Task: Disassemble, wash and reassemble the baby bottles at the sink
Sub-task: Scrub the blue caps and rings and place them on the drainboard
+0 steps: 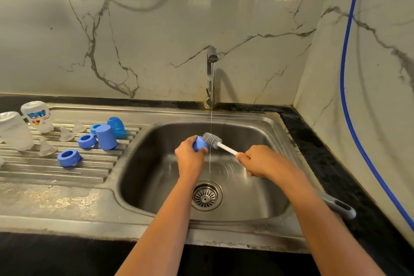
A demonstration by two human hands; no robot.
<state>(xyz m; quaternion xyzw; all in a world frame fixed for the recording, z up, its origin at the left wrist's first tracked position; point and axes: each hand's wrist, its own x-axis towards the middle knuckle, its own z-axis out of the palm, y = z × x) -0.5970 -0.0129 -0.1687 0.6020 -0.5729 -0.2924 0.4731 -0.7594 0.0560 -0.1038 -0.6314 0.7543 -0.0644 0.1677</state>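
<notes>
Centrally, over sink (156, 141), blue cap (199, 144) held in left grip (190, 157); brush (212, 140) handle grasped by right grip (257, 160), bristles just beside cap under thin water stream (210, 119).

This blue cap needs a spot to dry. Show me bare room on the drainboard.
Bare ribs at the drainboard front, between the nearest blue ring and the sink bowl; the flat steel ledge before them too. Crowded at the back: bottles, nipples, caps.
</notes>
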